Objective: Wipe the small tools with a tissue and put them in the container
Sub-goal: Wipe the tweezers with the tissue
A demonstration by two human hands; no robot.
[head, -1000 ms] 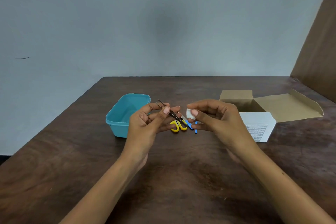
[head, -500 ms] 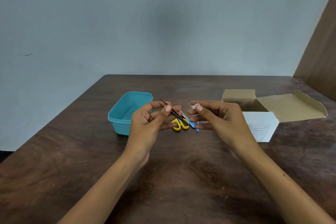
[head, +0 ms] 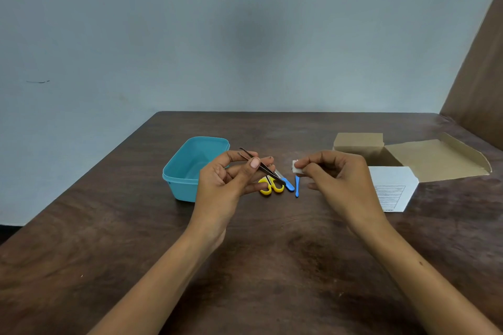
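My left hand (head: 228, 182) pinches dark metal tweezers (head: 268, 170), their tips pointing down to the right above the table. My right hand (head: 337, 179) holds a small folded white tissue (head: 296, 167) between thumb and fingers, a short gap right of the tweezers. On the table between my hands lie yellow-handled scissors (head: 272, 187), partly behind my left fingers, a blue-handled tool (head: 287, 183) and a thin blue pick (head: 297, 185). A teal plastic container (head: 187, 163) stands open just behind my left hand; I see nothing inside it.
An open cardboard box (head: 402, 155) with its flap spread sits at the right, a white printed leaflet (head: 392, 187) in front of it. The dark wooden table (head: 272, 266) meets a grey wall behind and a brown panel at the far right.
My right hand with the tissue has moved right, away from the tweezers, so a gap has opened between the hands. The left hand keeps the tweezers in about the same place.
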